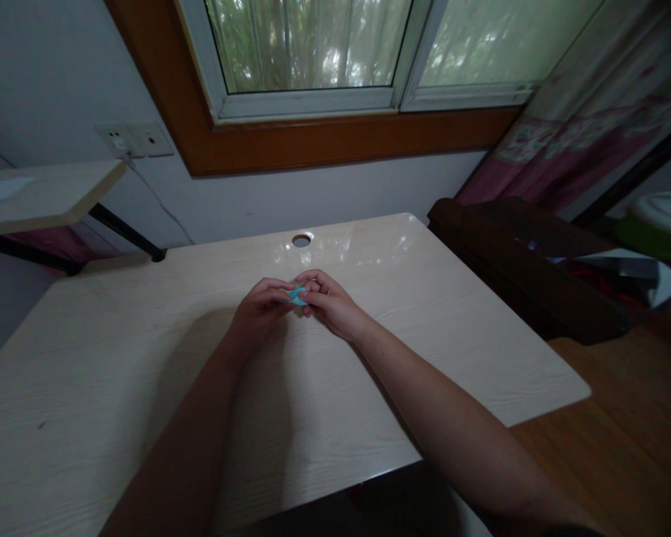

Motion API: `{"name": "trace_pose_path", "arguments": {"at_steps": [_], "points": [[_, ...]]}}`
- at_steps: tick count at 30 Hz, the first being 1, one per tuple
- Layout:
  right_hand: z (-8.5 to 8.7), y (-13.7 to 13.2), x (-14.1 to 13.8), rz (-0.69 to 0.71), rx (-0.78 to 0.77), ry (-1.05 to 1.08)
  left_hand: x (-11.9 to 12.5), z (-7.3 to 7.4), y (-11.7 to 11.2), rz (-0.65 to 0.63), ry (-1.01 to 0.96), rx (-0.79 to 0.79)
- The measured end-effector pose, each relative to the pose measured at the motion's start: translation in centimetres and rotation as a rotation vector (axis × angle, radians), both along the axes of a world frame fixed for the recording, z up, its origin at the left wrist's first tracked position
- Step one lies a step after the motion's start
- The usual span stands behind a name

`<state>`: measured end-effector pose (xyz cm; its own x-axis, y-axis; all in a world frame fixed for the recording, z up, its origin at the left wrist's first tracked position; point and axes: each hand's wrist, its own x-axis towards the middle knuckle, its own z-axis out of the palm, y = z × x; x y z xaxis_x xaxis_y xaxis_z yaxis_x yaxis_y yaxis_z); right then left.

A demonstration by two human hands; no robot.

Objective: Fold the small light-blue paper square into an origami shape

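Note:
A small folded turquoise and pale piece [297, 296], which looks like paper, is pinched between both hands above the desk. My left hand [262, 312] grips its left side, with thumb and fingers closed on it. On the right side, my right hand [325, 300] holds it between thumb and fingertips. The hands nearly meet, and the fingers cover much of the piece, so its full shape is hidden.
The pale wood-grain desk [369, 388] has a round cable hole [300, 241] near its back edge. A raised shelf [45, 194] stands at the left on black legs. Behind are a window [313, 104] and a wall socket [134, 140]; dark furniture [514, 253] stands at the right.

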<state>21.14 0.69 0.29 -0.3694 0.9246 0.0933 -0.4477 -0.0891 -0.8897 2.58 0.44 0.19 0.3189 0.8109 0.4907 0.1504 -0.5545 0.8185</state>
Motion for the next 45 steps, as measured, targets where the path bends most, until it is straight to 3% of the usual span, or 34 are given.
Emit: {"name": "trace_pose_path", "arguments": {"at_steps": [12,18,23,31,45], "points": [[-0.50,0.21,-0.05,-0.056,0.078,-0.056,0.03,0.34,-0.24,-0.026,-0.009,-0.071],[-0.21,-0.05,-0.03,-0.101,0.165,-0.156,0.02,0.27,-0.40,0.055,-0.070,-0.091],[-0.21,-0.14,0.06,-0.124,0.230,-0.181,0.27,0.30,-0.58,0.036,-0.207,-0.179],[-0.30,-0.30,0.14,-0.099,0.282,-0.349,0.30,0.32,-0.68,0.103,-0.168,-0.178],[-0.62,-0.03,-0.07,-0.130,0.177,-0.322,0.25,0.56,-0.87,0.079,-0.167,-0.216]]}}
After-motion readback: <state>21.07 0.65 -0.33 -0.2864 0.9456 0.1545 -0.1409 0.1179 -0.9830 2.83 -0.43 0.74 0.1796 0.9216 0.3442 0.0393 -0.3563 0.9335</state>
